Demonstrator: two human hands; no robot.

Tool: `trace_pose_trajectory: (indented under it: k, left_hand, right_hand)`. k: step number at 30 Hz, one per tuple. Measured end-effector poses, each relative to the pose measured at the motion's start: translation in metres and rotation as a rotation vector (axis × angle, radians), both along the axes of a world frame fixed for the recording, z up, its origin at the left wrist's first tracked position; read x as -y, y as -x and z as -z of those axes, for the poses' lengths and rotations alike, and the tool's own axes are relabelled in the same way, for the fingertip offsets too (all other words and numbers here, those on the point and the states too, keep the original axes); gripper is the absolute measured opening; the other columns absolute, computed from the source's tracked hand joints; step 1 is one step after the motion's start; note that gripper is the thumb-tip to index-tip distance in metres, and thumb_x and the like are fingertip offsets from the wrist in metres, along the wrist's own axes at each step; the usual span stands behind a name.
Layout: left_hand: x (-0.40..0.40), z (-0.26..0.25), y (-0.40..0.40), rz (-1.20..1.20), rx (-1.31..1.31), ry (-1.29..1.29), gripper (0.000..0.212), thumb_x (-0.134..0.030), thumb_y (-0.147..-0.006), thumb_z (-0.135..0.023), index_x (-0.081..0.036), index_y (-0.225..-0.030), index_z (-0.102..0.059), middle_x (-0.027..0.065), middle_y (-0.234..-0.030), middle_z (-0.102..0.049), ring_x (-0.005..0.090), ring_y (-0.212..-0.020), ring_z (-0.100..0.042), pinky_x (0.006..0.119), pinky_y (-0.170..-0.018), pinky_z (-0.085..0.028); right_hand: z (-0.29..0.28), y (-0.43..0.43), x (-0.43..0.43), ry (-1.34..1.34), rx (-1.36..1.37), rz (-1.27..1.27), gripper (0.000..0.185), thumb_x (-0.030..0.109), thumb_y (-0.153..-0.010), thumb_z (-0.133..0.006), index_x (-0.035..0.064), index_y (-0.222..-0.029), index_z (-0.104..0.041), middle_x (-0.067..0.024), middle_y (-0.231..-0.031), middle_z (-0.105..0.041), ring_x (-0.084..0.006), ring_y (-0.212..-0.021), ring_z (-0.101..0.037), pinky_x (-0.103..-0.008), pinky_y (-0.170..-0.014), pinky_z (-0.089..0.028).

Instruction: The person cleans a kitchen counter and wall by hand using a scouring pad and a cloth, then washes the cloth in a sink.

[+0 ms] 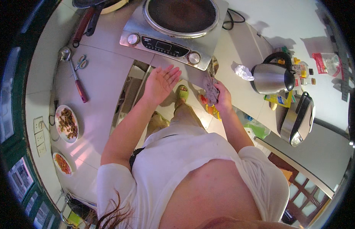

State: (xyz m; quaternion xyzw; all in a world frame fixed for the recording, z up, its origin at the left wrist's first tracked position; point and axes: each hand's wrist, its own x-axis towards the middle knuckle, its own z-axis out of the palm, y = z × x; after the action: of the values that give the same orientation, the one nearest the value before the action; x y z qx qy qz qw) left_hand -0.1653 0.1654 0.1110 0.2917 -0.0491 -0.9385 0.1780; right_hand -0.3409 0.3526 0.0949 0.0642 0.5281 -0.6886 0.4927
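Observation:
My left hand point(161, 84) is held palm up with its fingers extended, just below the front edge of the induction cooker point(166, 47); nothing lies in it. In my right hand point(223, 97) is a bunched greyish cloth point(211, 88), held near the counter's front edge, right of the cooker. The cooker has two knobs and a dark control panel, and its round dark plate point(181, 15) has a metal rim. Beside the cloth, a brownish item point(214, 66) shows partly at the cooker's corner.
Left counter: a ladle point(74, 68), scissors point(81, 63), pan handles point(83, 27) and two dishes of food point(66, 124) point(62, 164). Right counter: crumpled white paper point(243, 72), an electric kettle point(272, 77), bottles and a toaster-like metal appliance point(299, 120). An open drawer point(131, 86) lies below my left hand.

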Motion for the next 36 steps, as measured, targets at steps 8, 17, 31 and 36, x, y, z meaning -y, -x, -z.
trace_pose_trajectory:
  k: [8,17,31,36]
  left_hand:
    - [-0.011,-0.011,0.000,0.134,-0.087,0.045,0.050,-0.038,-0.095,-0.030,0.001,-0.123,-0.044,0.0190,-0.127,-0.048,0.0312,-0.116,-0.048,0.043,-0.098,-0.039]
    - [-0.024,-0.026,-0.005,0.206,-0.088,0.155,0.048,-0.040,-0.094,-0.035,-0.003,-0.124,-0.040,0.0152,-0.131,-0.043,0.0302,-0.121,-0.041,0.046,-0.101,-0.034]
    - [-0.019,-0.016,-0.017,0.316,0.142,0.506,0.043,-0.026,-0.094,-0.042,-0.002,-0.129,-0.038,0.0169,-0.129,-0.045,0.0291,-0.119,-0.044,0.043,-0.100,-0.036]
    - [-0.003,0.018,-0.032,0.356,0.279,0.567,0.041,-0.015,-0.089,-0.053,-0.001,-0.126,-0.041,0.0149,-0.120,-0.051,0.0253,-0.111,-0.050,0.037,-0.095,-0.042]
  right_hand:
    - [0.004,-0.025,-0.019,0.066,0.117,0.015,0.039,0.014,-0.087,-0.039,0.0003,-0.122,-0.045,-0.0144,-0.104,-0.058,-0.0255,-0.087,-0.060,-0.0402,-0.071,-0.052]
    - [0.020,-0.036,-0.042,0.116,0.118,0.012,0.036,0.014,-0.088,-0.038,0.0018,-0.122,-0.044,-0.0163,-0.112,-0.055,-0.0296,-0.092,-0.058,-0.0420,-0.077,-0.050]
    - [0.037,-0.040,-0.070,0.114,0.108,0.074,0.032,0.010,-0.085,-0.044,0.0021,-0.116,-0.050,-0.0125,-0.099,-0.059,-0.0241,-0.082,-0.060,-0.0383,-0.070,-0.052]
    - [0.018,-0.034,-0.090,0.088,0.038,0.059,0.033,0.010,-0.085,-0.043,0.0008,-0.115,-0.051,-0.0145,-0.099,-0.059,-0.0262,-0.078,-0.060,-0.0377,-0.069,-0.051]
